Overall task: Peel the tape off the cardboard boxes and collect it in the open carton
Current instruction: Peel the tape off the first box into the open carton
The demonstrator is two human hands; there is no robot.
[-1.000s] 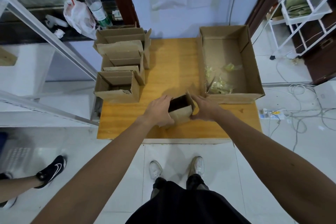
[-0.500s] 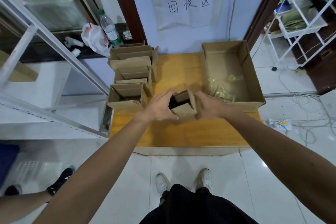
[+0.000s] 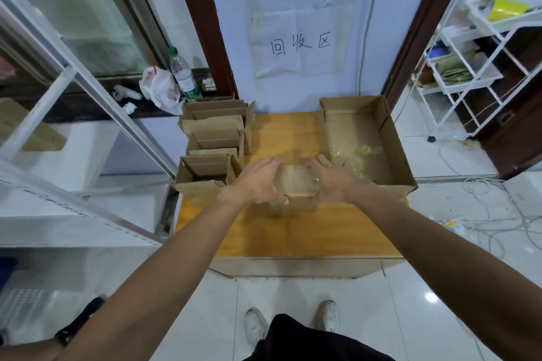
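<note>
A small cardboard box (image 3: 296,184) sits in the middle of the wooden table (image 3: 293,231), blurred, with a shiny taped face turned up. My left hand (image 3: 258,180) grips its left side and my right hand (image 3: 333,180) grips its right side. The open carton (image 3: 393,138) lies at the right of the table, and crumpled pieces of clear yellowish tape (image 3: 356,155) lie on its floor near my right hand.
Several open small cardboard boxes (image 3: 215,138) are stacked at the table's left edge. A water bottle (image 3: 183,75) and a plastic bag (image 3: 159,89) stand on the ledge behind them. A white wire rack (image 3: 481,61) is at right, cables (image 3: 484,208) on the floor. Another person's shoe (image 3: 79,321) shows at lower left.
The small box was held tilted with its dark opening showing; now it is turned so a closed taped face points up, with both hands still on its sides. The camera has tilted upward.
</note>
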